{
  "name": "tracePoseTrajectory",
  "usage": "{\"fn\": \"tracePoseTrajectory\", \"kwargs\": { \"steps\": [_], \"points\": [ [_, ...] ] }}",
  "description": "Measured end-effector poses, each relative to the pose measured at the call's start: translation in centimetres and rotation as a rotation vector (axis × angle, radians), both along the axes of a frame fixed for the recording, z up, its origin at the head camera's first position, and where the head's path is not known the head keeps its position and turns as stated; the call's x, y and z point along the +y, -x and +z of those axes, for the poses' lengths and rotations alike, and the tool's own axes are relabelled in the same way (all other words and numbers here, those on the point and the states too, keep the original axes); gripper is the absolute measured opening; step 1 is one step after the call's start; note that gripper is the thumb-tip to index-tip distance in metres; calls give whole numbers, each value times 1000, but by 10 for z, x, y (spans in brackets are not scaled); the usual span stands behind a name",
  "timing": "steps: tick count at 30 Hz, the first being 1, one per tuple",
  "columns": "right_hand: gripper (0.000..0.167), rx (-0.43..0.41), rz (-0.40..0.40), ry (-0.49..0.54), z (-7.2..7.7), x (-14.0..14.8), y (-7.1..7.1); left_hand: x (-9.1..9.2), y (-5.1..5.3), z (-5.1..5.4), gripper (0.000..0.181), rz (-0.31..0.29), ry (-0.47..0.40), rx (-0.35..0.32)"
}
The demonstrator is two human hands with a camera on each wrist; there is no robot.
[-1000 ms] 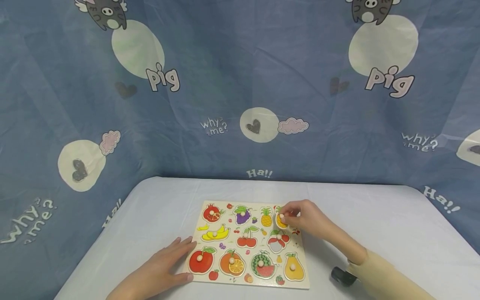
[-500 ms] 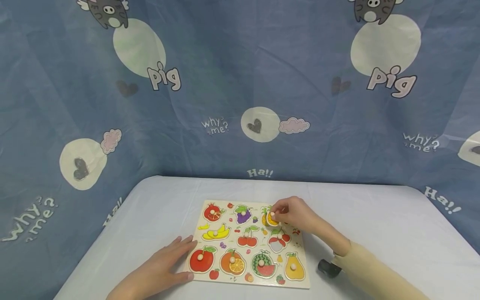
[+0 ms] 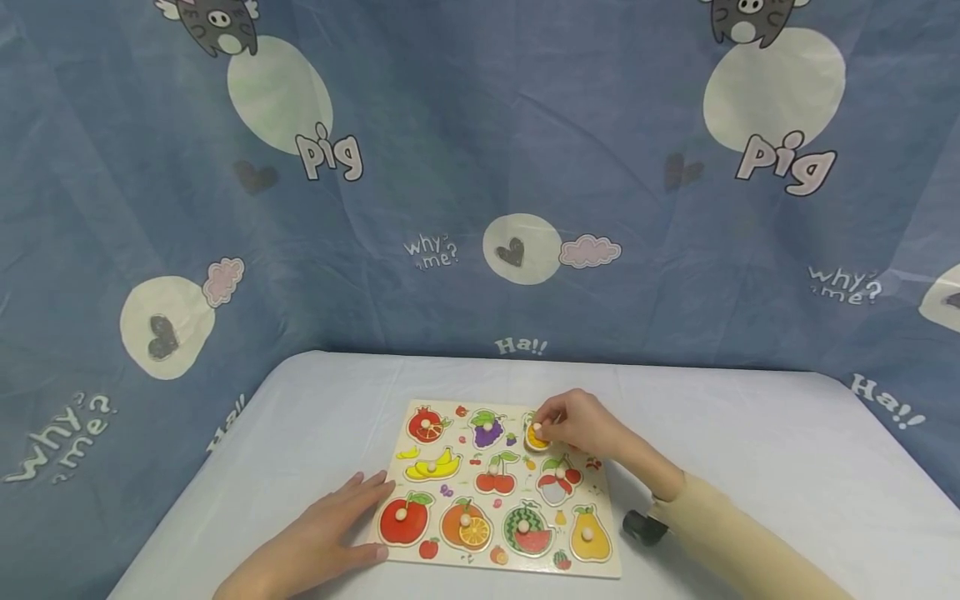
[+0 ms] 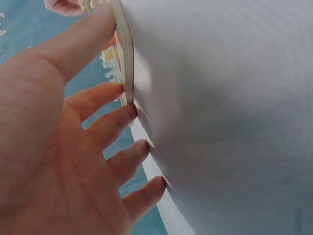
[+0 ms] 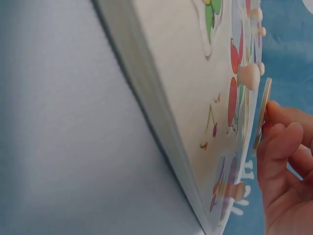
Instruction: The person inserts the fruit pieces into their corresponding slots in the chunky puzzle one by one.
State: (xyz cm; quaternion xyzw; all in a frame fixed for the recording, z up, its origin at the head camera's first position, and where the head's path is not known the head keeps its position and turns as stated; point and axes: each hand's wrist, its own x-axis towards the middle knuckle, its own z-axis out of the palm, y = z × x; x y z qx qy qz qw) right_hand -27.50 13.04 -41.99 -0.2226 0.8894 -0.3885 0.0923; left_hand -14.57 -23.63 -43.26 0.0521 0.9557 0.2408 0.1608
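Observation:
A wooden peg puzzle board (image 3: pixel 442 560) with fruit pictures lies on the white table. My right hand (image 3: pixel 581 423) pinches a yellow-orange pineapple piece (image 3: pixel 536 437) by its round knob, over the pineapple spot in the board's top row. Edge-on in the right wrist view, the piece (image 5: pixel 263 115) is tilted and seems slightly off the board; its face is hidden there. My left hand (image 3: pixel 322 525) lies at the board's left edge, fingers spread and fairly straight, thumb near the lower left corner. In the left wrist view, the fingertips (image 4: pixel 128 111) touch the board's side and the tabletop.
Several knobbed fruit pieces sit in the board, among them an apple (image 3: pixel 411 527), watermelon (image 3: pixel 534 542), pear (image 3: pixel 592 546) and bananas (image 3: pixel 431 471). A small black object (image 3: pixel 643 528) shows beside the right sleeve. A blue printed cloth (image 3: pixel 420 308) hangs behind the table.
My right hand has carried the pineapple piece leftward from the board's upper right corner to over the pineapple spot. The left hand and the board stay in place.

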Motion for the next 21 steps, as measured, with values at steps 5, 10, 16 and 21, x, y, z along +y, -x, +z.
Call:
{"fn": "tracePoseTrajectory", "kwargs": {
  "steps": [5, 10, 16, 21],
  "points": [
    [5, -16, 0, 9, -3, -3, 3, 0, 0, 0, 85, -1, -1, -2],
    [4, -12, 7, -9, -5, -7, 5, 0, 0, 0, 84, -3, -7, 3],
    [5, 13, 26, -41, -4, -9, 6, 1, 0, 1, 84, -1, 3, 7],
    [4, 35, 44, -65, -5, -9, 8, 1, 0, 0, 84, 0, 7, 2]
  ]
}}
